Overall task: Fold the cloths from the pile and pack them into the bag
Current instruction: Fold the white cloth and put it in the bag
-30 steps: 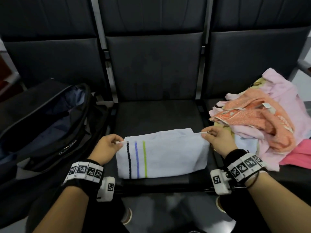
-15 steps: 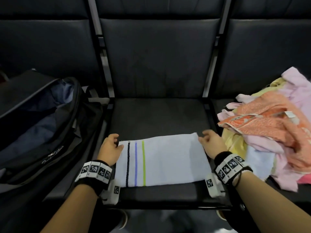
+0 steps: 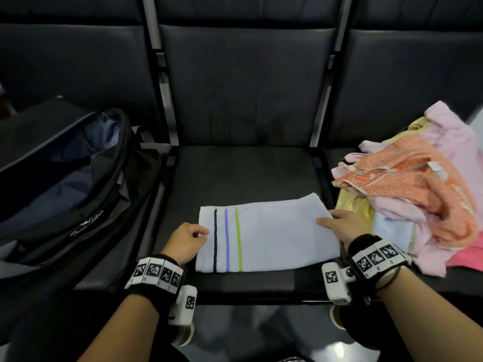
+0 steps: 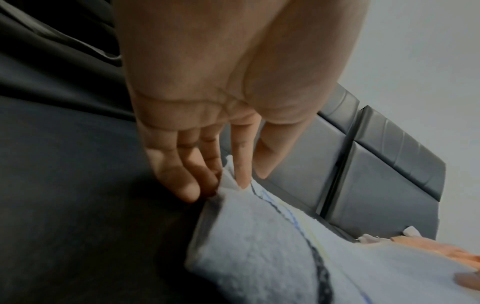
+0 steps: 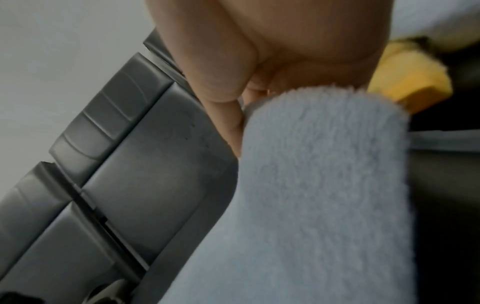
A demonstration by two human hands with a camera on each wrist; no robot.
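Observation:
A white towel (image 3: 271,239) with black, blue and green stripes lies folded on the middle seat (image 3: 235,173). My left hand (image 3: 203,232) pinches its left edge, where the cloth rises between my fingers (image 4: 241,176) in the left wrist view. At the right edge my right hand (image 3: 326,220) holds the towel (image 5: 311,185), thumb on top and fingers hidden beneath. The open black bag (image 3: 65,178) stands on the left seat. A pile of cloths (image 3: 407,189), orange, pink and yellow, lies on the right seat.
Dark seat backs rise behind all three seats, with metal frame bars (image 3: 164,100) between them. The bare rear part of the middle seat lies beyond the towel. The floor and my shoes show below the seat's front edge.
The towel's lifted far edge has been laid flat. Both hands have slid from its far corners toward me along the short edges and taken hold there.

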